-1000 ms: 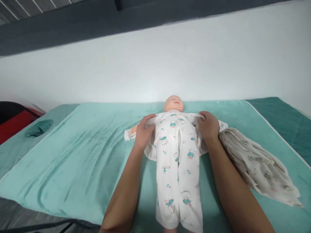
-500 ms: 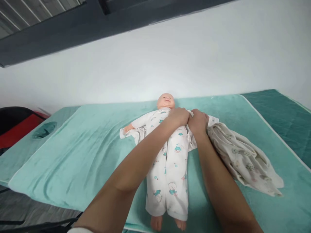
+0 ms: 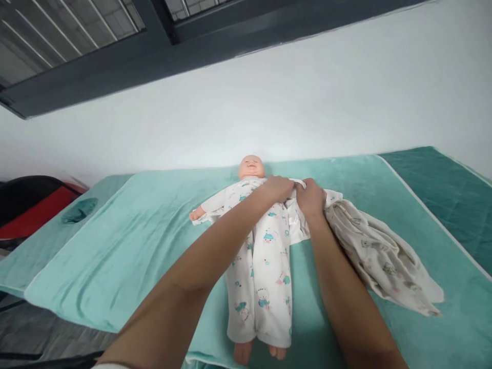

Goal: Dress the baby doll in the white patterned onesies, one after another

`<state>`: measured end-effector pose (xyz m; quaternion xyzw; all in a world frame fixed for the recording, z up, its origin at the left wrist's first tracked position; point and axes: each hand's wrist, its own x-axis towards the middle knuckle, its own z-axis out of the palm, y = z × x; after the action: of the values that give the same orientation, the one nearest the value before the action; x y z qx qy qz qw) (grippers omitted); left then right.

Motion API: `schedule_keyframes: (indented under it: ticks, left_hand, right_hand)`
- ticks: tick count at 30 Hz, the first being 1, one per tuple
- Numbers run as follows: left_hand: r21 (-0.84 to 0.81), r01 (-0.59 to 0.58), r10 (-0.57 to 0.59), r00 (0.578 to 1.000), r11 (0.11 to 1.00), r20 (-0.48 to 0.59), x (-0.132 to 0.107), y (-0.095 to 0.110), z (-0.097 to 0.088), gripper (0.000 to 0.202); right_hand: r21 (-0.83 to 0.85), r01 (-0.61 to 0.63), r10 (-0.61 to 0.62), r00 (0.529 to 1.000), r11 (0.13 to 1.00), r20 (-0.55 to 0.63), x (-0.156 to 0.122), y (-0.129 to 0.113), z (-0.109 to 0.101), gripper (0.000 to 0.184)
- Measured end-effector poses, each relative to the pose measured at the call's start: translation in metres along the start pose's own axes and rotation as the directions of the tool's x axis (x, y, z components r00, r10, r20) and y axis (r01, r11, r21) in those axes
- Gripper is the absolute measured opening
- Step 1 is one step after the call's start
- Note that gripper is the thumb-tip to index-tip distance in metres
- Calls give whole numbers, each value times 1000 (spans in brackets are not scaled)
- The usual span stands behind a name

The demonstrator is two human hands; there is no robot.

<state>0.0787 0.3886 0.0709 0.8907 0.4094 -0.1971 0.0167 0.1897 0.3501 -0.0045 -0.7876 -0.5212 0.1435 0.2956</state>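
A baby doll (image 3: 251, 166) lies face up on a teal towel (image 3: 134, 241), dressed in a white romper (image 3: 265, 277) printed with small teal animals. My left hand (image 3: 280, 188) reaches across the doll's chest and is closed on the romper's cloth near the doll's far shoulder. My right hand (image 3: 312, 197) sits right beside it, fingers pinched on the same edge of the romper. The doll's other arm (image 3: 207, 207) is stretched out to the left, its bare feet (image 3: 255, 352) at the towel's near edge.
A crumpled cream printed cloth (image 3: 384, 256) lies on the towel right of my right forearm. A darker green mat (image 3: 442, 189) runs along the right. A red and black bag (image 3: 26, 205) sits at the far left. A white wall stands behind.
My left hand crossed from the doll's left side over the chest to meet my right hand at the far shoulder. The view tilted up; the doll's feet came into sight.
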Motion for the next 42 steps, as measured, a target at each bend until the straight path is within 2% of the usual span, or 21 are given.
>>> schedule_keyframes:
  ticks: [4, 8, 13, 16, 19, 21, 24, 26, 28, 30, 32, 34, 36, 38, 39, 41, 42]
  left_hand:
    - [-6, -58, 58, 998, 998, -32, 19, 5, 13, 32]
    - [34, -55, 57, 997, 998, -50, 21, -3, 12, 30]
    - [84, 18, -11, 996, 996, -85, -5, -24, -6, 46]
    - [90, 96, -84, 988, 991, -126, -26, -38, -15, 46]
    - [87, 149, -132, 976, 985, -172, -44, -50, -16, 40]
    - [71, 165, -147, 968, 984, -204, -51, -54, -15, 39]
    - [31, 166, -156, 963, 986, -219, -50, -50, -12, 42]
    - [-14, 148, -148, 967, 989, -208, -42, -42, -9, 42]
    - [-46, 116, -122, 973, 992, -197, -29, -30, -6, 41]
    - [-50, 72, -80, 978, 996, -191, -13, -18, -2, 39]
    - [-57, 33, -43, 982, 998, -185, -1, -7, 2, 42]
    - [-85, 26, -40, 985, 996, -168, 5, -1, 4, 47]
    - [-114, 39, -56, 988, 993, -144, 2, -2, 3, 49]
    - [-139, 46, -63, 991, 989, -121, -10, -11, 1, 46]
    - [-161, 44, -64, 991, 986, -116, -19, -19, 1, 43]
    - [-254, 43, -83, 985, 966, -150, -42, -36, 4, 34]
    - [-328, 43, -113, 974, 944, -197, -55, -45, 9, 32]
  right_hand:
    - [-38, -16, 16, 1000, 999, 16, 3, 1, 1, 36]
    - [-16, -9, 9, 1000, 1000, 28, 5, 2, 2, 38]
    - [115, 3, 4, 998, 993, -60, 7, 8, 2, 37]
    - [257, 20, 8, 994, 966, -105, 11, 16, 4, 33]
    - [444, 27, 23, 994, 896, -107, 19, 23, 9, 29]
    - [576, 40, 23, 995, 817, -102, 24, 25, 14, 28]
    - [749, 82, -8, 995, 657, -101, 28, 24, 19, 32]
    - [822, 115, -11, 991, 557, -131, 29, 24, 17, 39]
    - [856, 140, 74, 977, 497, -202, 30, 26, 10, 47]
    - [858, 152, 219, 932, 491, -290, 31, 28, 0, 55]
    - [801, 160, 283, 881, 576, -380, 29, 25, -9, 55]
    - [691, 219, 212, 851, 689, -481, 25, 18, -12, 47]
    - [592, 338, 76, 822, 731, -564, 19, 8, -9, 36]
    - [594, 449, -45, 821, 667, -570, 11, -3, 0, 27]
    - [635, 472, -101, 842, 612, -529, 7, -9, 5, 23]
    - [727, 449, -229, 893, 519, -388, -2, -19, 15, 20]
    - [754, 422, -296, 904, 503, -309, -7, -24, 19, 20]
